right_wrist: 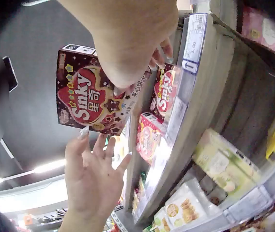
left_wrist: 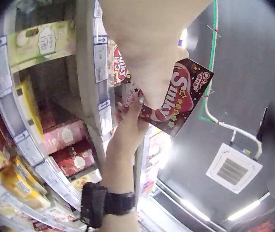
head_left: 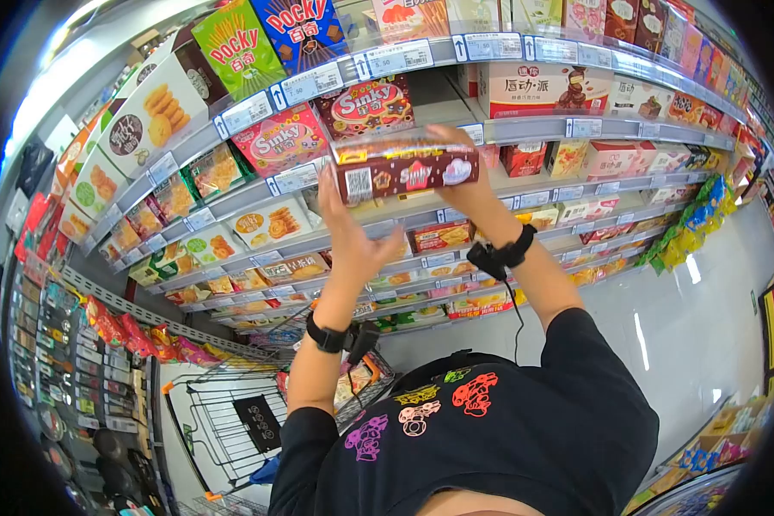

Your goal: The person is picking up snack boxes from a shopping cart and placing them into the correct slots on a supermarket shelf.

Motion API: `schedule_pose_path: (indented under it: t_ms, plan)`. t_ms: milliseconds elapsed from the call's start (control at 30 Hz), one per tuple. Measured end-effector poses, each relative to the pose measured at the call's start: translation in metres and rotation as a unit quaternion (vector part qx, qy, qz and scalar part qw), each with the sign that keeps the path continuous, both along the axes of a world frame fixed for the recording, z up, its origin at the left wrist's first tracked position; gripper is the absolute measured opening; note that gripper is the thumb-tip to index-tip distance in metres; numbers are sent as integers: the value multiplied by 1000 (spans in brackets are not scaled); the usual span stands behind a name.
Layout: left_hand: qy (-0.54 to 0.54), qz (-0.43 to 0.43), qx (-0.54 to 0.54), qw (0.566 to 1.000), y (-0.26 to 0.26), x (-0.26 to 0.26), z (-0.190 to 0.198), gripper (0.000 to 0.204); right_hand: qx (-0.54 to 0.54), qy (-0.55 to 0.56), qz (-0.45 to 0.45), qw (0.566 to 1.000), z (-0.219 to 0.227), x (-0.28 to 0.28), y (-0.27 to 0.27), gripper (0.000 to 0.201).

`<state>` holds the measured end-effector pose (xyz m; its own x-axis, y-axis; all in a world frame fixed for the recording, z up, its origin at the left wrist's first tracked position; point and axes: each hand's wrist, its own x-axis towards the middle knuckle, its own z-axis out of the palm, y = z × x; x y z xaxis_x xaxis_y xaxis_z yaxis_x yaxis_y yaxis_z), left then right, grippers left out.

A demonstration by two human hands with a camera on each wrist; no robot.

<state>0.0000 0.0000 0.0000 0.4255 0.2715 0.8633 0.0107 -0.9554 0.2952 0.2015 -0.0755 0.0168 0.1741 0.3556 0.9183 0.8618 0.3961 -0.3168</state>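
Observation:
A dark brown Sinky biscuit box [head_left: 408, 170] is held up before the shelves, its printed side towards me. My right hand [head_left: 469, 185] grips its right end, thumb on the front face in the right wrist view and fingers behind. My left hand [head_left: 353, 236] is at the box's left end. Seen from the right wrist, the left hand [right_wrist: 96, 169] has its palm spread, and one fingertip touches the box's lower edge. The left wrist view shows the box's front [left_wrist: 178, 99] partly covered by the left hand [left_wrist: 152, 63].
Another brown Sinky box [head_left: 365, 107] and a pink one [head_left: 282, 139] stand on the shelf behind. Pocky boxes [head_left: 305, 30] sit above. A shopping cart [head_left: 224, 421] with packages is at lower left. Snack bags [head_left: 692, 228] hang at the right shelf end.

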Motion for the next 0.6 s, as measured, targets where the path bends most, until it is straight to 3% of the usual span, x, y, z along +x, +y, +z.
schedule_pose_path:
  t_ms: [67, 167, 300, 467, 600]
  plan:
    - [23, 65, 56, 996, 9, 3, 5, 98, 37, 38, 43, 998, 7, 8, 16, 58]
    - [24, 88, 47, 995, 8, 25, 23, 98, 29, -77, -19, 996, 23, 36, 26, 58]
    - [44, 145, 31, 988, 23, 40, 14, 98, -40, -52, -44, 997, 36, 45, 31, 58]
    - [44, 138, 9, 989, 30, 47, 5, 97, -31, -89, -81, 992, 33, 44, 34, 71]
    - [28, 157, 29, 987, 34, 55, -7, 97, -29, -123, -117, 985, 30, 49, 41, 64]
